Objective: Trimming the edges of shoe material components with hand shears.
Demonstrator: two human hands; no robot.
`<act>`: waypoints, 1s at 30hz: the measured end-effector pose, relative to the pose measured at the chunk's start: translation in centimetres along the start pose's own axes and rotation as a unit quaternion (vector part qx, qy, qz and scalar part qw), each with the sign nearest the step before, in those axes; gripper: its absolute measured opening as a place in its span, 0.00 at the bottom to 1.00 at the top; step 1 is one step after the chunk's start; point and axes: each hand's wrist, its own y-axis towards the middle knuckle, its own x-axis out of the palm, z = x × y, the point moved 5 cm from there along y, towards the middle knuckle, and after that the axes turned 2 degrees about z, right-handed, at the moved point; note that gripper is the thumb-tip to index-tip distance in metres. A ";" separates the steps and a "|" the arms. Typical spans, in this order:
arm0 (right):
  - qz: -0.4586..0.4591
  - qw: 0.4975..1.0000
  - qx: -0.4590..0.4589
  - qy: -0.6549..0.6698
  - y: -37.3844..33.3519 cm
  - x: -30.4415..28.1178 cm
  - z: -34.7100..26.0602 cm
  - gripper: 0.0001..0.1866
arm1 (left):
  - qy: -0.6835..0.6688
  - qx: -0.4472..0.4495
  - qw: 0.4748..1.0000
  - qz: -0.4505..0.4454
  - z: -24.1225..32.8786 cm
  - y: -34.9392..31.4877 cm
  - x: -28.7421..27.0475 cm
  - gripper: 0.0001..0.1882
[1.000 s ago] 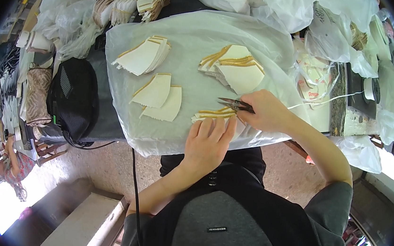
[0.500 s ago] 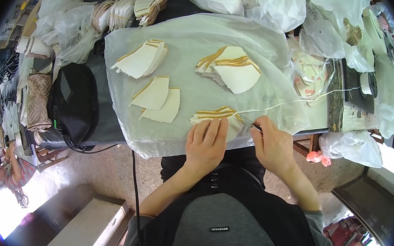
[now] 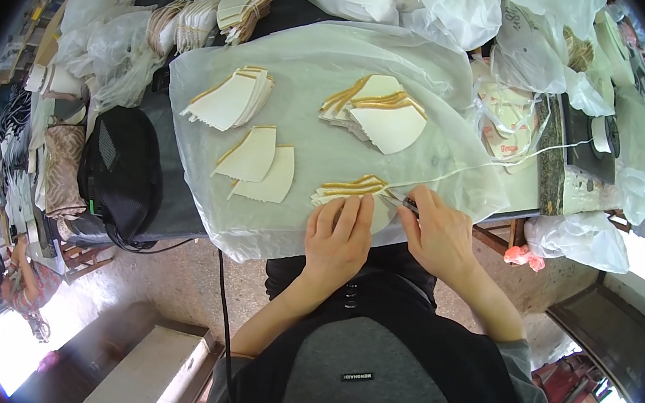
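Head view: a fanned stack (image 3: pixel 349 189) of flat, ivory, mustard-edged pieces, with cloudy, crinkled plastic sheeting (image 3: pixel 258 228) beneath it. The left hand (image 3: pixel 338 234) rests its fingers on the stack's near side; the thumb is hidden, so any pinch is unclear. Within the last second, the right hand (image 3: pixel 444 233), clasping dark snips (image 3: pixel 411 204), has drawn back rightward of the stack, leaving a slim white strip (image 3: pixel 457 169) visible up to its edge.

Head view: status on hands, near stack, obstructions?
Left hand on near gold-edged stack. Right hand gripping dark snips. White strip crosses plastic sheet beyond right hand.
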 end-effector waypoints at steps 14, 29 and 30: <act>0.122 0.992 -0.035 0.009 0.7 1.4 0.9 0.12 | 0.007 0.009 1.000 0.009 0.1 0.4 -0.6 0.21; 0.200 0.971 -0.131 -0.007 4.3 -0.3 6.3 0.12 | -0.385 -0.296 0.847 0.215 -10.7 2.8 -7.6 0.09; 0.233 0.961 -0.142 0.040 4.0 -0.8 6.5 0.08 | -0.347 -0.257 0.863 0.262 -11.0 2.9 -9.4 0.10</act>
